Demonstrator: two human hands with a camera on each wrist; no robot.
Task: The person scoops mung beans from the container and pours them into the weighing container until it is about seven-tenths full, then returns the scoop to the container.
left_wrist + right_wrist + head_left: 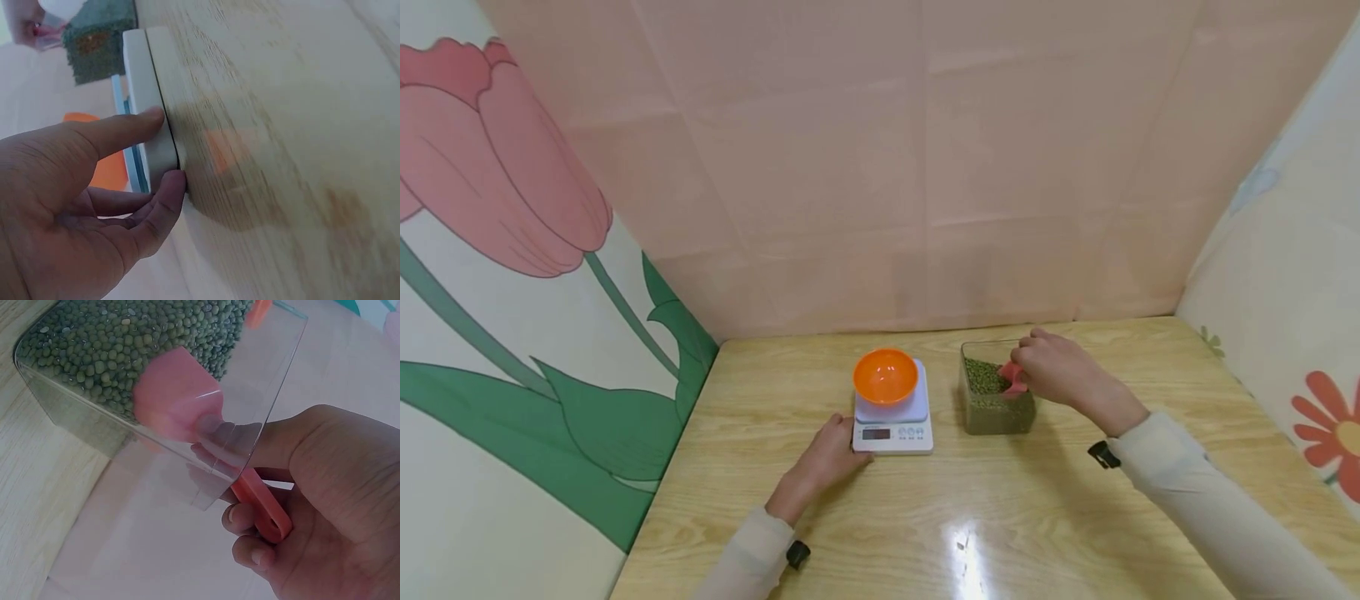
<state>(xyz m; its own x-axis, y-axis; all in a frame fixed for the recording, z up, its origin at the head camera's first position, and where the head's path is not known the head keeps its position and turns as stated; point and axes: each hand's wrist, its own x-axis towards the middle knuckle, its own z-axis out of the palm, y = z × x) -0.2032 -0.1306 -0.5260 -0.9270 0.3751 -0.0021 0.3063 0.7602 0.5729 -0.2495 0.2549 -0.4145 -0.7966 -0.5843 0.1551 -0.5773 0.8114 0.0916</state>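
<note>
A white kitchen scale (893, 439) stands on the table with an orange bowl (885, 377) on its platform. My left hand (832, 454) holds the scale's near left corner; in the left wrist view the thumb lies on one face and curled fingers touch the side. To the right is a clear container (999, 414) of green mung beans (103, 347). My right hand (1060, 367) grips the handle of a pink scoop (178, 394) over the container's right side. The scoop's head is down at the beans; how full it is cannot be seen.
The wooden table (895, 525) ends at a pink cloth-like backdrop (917, 167). Walls with painted flowers rise at the left and right. A gap of bare tabletop separates the scale from the container.
</note>
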